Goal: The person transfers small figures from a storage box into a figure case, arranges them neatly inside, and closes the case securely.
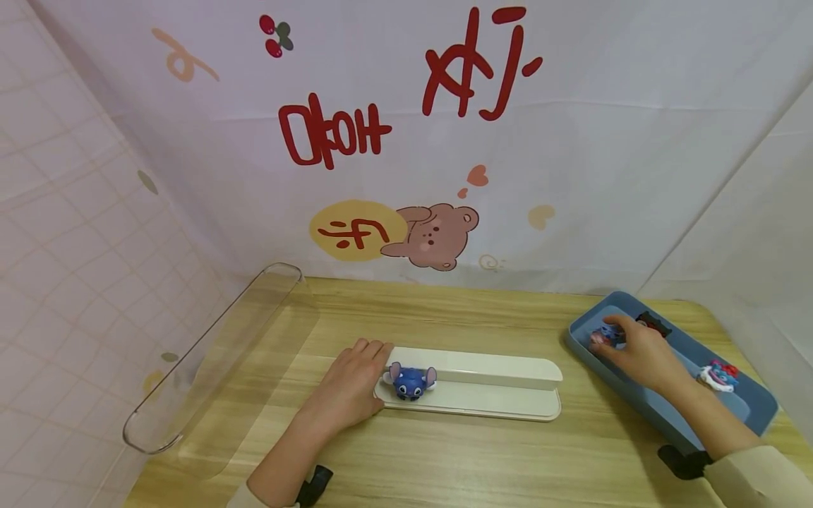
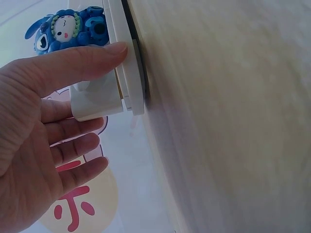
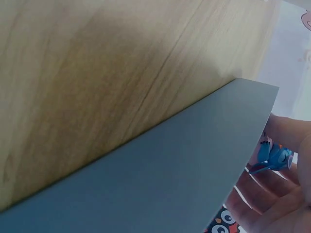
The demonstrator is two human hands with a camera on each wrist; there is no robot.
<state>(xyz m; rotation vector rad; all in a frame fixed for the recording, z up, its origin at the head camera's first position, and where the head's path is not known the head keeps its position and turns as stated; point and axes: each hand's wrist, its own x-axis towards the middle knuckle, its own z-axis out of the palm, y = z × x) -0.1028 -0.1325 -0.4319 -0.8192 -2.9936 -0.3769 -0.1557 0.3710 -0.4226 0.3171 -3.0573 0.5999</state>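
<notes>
My left hand (image 1: 356, 381) holds the left end of a white two-step display stand (image 1: 502, 402), the thumb on its front edge in the left wrist view. Close to that thumb, a blue figurine (image 2: 73, 29) with big ears and a small white face on its belly stands on the lower step. Over at the right, my right hand (image 1: 643, 353) reaches into a blue tray (image 1: 682, 363) and pinches a blue and pink figurine (image 1: 603, 334) between thumb and fingers. In the right wrist view, the tray wall (image 3: 160, 165) partly hides this figurine (image 3: 276, 158).
A black and red figurine (image 1: 654, 323) lies at the tray's far side, and a white, blue and red one (image 1: 719, 376) nearer its right end. On the left stands a clear plastic cover (image 1: 248, 353). A printed cloth (image 1: 571, 141) hangs behind the wooden table (image 1: 444, 458).
</notes>
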